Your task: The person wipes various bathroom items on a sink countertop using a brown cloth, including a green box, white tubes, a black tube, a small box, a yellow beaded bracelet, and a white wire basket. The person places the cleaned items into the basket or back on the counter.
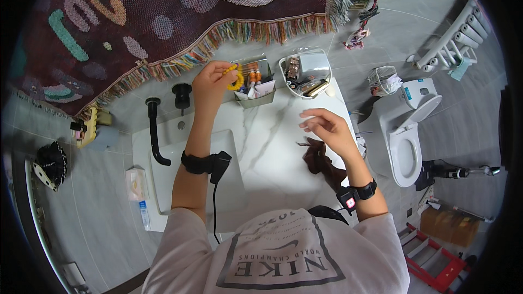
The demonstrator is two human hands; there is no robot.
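Observation:
Pinched between the thumb and fingers of my left hand (215, 78) is a yellow bumpy ring (235, 85), either a beaded bracelet or a coiled hair tie. It hangs at the left edge of a small organizer box (257, 100), which holds orange-and-white tubes and other small items. My right hand (327, 128) is over the right part of the white marble-patterned countertop (261, 151), its fingers apart and nothing in them. Just below it lies a crumpled dark brown cloth (320, 159). Beyond the right hand stands a clear basin (306, 96) of cosmetics and small accessories.
Left of centre are a white sink (196, 200), partly behind my left arm, and a black faucet (153, 130). A tissue pack (136, 183) lies at the counter's left edge. A fringed woven tapestry (163, 28) hangs behind. To the right stands a toilet (404, 155).

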